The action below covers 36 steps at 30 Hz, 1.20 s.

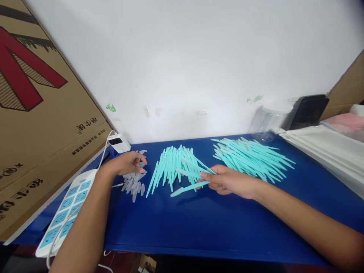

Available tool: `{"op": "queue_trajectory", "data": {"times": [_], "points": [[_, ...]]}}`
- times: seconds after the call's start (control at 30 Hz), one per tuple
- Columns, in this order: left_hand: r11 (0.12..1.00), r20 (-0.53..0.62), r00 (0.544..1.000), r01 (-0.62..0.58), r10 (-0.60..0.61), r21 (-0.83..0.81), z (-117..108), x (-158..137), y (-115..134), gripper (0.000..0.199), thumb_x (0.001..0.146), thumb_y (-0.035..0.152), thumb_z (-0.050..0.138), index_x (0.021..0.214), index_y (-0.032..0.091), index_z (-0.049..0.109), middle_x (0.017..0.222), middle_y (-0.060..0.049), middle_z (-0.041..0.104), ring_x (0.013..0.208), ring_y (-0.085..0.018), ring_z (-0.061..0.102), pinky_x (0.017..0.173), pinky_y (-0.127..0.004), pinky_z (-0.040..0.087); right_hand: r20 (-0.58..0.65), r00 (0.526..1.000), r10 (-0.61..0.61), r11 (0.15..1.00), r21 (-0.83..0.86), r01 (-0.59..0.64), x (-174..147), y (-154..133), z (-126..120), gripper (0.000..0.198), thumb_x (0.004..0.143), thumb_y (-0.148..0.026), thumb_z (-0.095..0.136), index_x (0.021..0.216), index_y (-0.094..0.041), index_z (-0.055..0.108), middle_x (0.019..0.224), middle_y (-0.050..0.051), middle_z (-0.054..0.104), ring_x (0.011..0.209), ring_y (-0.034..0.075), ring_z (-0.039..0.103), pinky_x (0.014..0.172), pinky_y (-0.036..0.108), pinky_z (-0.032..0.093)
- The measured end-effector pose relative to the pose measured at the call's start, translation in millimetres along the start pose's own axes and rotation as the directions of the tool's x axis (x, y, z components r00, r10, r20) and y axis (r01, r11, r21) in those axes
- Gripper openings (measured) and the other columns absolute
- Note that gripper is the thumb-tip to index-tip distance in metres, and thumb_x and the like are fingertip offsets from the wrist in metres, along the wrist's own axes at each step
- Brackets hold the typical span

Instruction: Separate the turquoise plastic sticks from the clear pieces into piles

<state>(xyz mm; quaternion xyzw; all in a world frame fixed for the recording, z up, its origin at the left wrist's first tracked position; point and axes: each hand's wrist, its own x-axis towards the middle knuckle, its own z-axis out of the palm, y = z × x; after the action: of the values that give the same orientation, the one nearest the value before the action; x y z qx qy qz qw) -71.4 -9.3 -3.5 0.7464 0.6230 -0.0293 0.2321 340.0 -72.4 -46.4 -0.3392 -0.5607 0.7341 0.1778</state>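
Note:
My right hand [223,179] is closed around several turquoise eyebrow razors [189,187], fanned out with their blade ends pointing left. Below and behind them lies a pile of the same razors [172,163] on the blue table. My left hand [131,162] hovers over a small heap of clear plastic caps [133,184], its thumb and fingers curved but apart; nothing shows between them. A larger heap of turquoise razors [253,157] rests behind my right hand, with its near side partly hidden by the wrist.
A white power strip [66,212] with a cable lies under my left forearm, beside a cardboard box [51,125]. A white device [119,143] stands near the wall. At the back right are a clear jar [267,123], a black object [308,112] and white bags [321,148].

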Motion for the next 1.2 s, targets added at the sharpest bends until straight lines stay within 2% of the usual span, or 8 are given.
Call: {"op": "queue_trajectory", "data": {"times": [0.17,0.37,0.6,0.7,0.8,0.87,1.07,1.2], "points": [[0.999,-0.042,0.999,0.033,-0.033,0.008,-5.2,-5.2,-11.6,0.058,0.064,0.067,0.081,0.098,0.021,0.076,0.084,-0.006,0.066,0.072,-0.023,0.061,0.061,-0.029,0.041,-0.002,1.0,-0.01,1.0,-0.001,0.01,0.4,0.9,-1.4,0.062,0.08,-0.076,0.073,0.078,-0.021,0.045,0.062,-0.011,0.028,0.053,0.006,0.017,0.049,0.026,0.012],[0.992,0.034,0.992,0.116,-0.118,0.056,-3.3,-4.8,-6.1,0.044,0.062,0.061,0.081,0.079,0.02,0.078,0.072,-0.005,0.068,0.07,-0.025,0.06,0.058,-0.029,0.039,0.01,1.0,-0.006,1.0,-0.007,0.006,1.2,1.0,-1.4,0.064,0.082,-0.075,0.073,0.074,-0.022,0.038,0.061,-0.012,0.026,0.053,0.006,0.016,0.049,0.026,0.012],[0.998,-0.012,0.999,-0.052,0.052,0.03,6.8,0.3,15.9,0.025,0.072,0.045,0.07,0.079,0.021,0.074,0.073,-0.003,0.07,0.067,-0.022,0.062,0.06,-0.028,0.041,0.009,1.0,0.03,0.999,-0.02,-0.029,1.2,1.1,-2.2,0.066,0.079,-0.078,0.073,0.075,-0.023,0.037,0.062,-0.011,0.027,0.054,0.006,0.017,0.049,0.026,0.011],[0.984,-0.126,0.979,-0.167,0.158,-0.062,8.3,0.0,30.2,0.027,0.078,0.047,0.07,0.081,0.02,0.071,0.077,-0.004,0.072,0.071,-0.022,0.064,0.065,-0.029,0.047,0.019,0.999,0.035,0.999,-0.012,-0.035,0.4,0.2,-1.5,0.066,0.081,-0.078,0.071,0.075,-0.023,0.035,0.063,-0.011,0.027,0.054,0.005,0.016,0.049,0.026,0.011],[0.927,-0.278,0.928,-0.311,0.248,-0.21,14.4,0.4,47.6,0.03,0.083,0.048,0.072,0.086,0.018,0.069,0.082,-0.007,0.075,0.077,-0.023,0.069,0.072,-0.032,0.052,0.062,0.998,0.018,1.0,-0.004,-0.018,-0.9,-1.2,-0.5,0.065,0.083,-0.076,0.07,0.074,-0.022,0.035,0.063,-0.011,0.025,0.054,0.006,0.015,0.049,0.026,0.01],[0.858,-0.318,0.904,-0.389,0.285,-0.336,22.1,1.5,59.5,0.031,0.084,0.048,0.075,0.09,0.018,0.068,0.085,-0.008,0.077,0.082,-0.024,0.072,0.076,-0.033,0.054,0.07,0.997,0.018,1.0,0.01,-0.019,-1.6,-1.5,-0.1,0.065,0.083,-0.076,0.071,0.074,-0.022,0.036,0.064,-0.011,0.025,0.055,0.006,0.015,0.05,0.026,0.01],[0.644,-0.304,0.895,-0.446,0.327,-0.622,50.4,6.6,87.7,0.035,0.089,0.048,0.078,0.104,0.016,0.074,0.091,-0.012,0.08,0.091,-0.027,0.078,0.085,-0.037,0.06,0.08,0.997,-0.005,1.0,0.002,0.005,-0.2,1.2,-0.1,0.062,0.087,-0.074,0.068,0.074,-0.023,0.037,0.063,-0.011,0.024,0.054,0.007,0.014,0.049,0.027,0.011],[0.637,-0.288,0.886,-0.463,0.365,-0.617,60.3,6.1,98.8,0.037,0.095,0.049,0.071,0.109,0.015,0.077,0.096,-0.012,0.079,0.092,-0.025,0.076,0.084,-0.034,0.059,-0.015,0.999,-0.042,0.983,-0.177,0.039,1.5,2.6,1.6,0.06,0.091,-0.079,0.057,0.076,-0.023,0.04,0.063,-0.009,0.025,0.054,0.009,0.017,0.05,0.027,0.016]]}}
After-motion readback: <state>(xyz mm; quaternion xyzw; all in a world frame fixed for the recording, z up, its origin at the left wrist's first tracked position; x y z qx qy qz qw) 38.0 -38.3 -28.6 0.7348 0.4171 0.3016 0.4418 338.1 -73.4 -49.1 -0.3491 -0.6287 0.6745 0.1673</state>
